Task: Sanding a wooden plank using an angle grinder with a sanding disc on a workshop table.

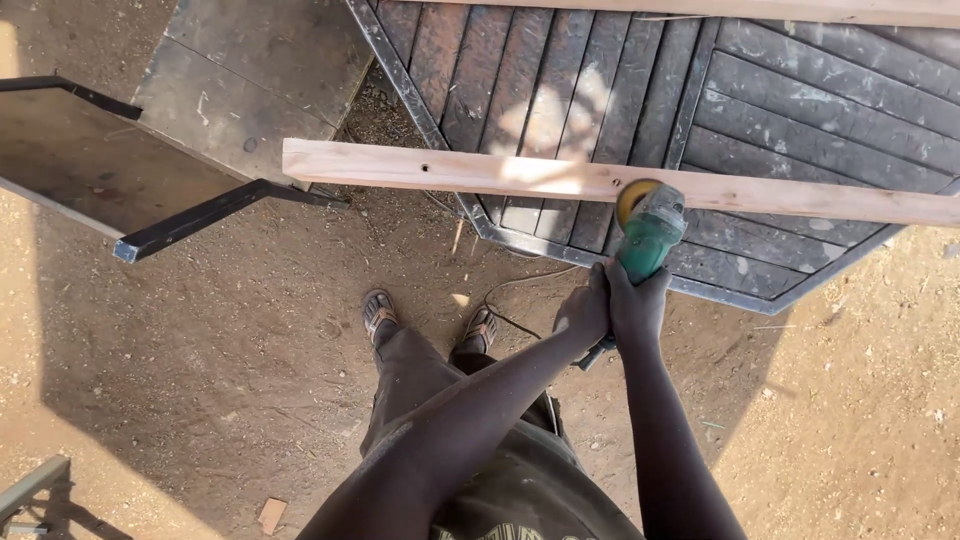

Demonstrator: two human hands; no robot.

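Two hands on one green angle grinder (648, 240) here: my left hand (583, 313) and right hand (637, 303) both have their fingers curled tight around its body, pressed together, no gap I can spot. The yellow disc (634, 196) sits against the near edge of the long pale wooden plank (500, 175), which lies across the near corner of a dark slatted metal panel (800, 130). Sandy ground (250, 340) below, my sandalled feet (378, 312) too.

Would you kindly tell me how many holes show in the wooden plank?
2: one hole left of middle, one nearer the plank's left end; the grinder may hide others.
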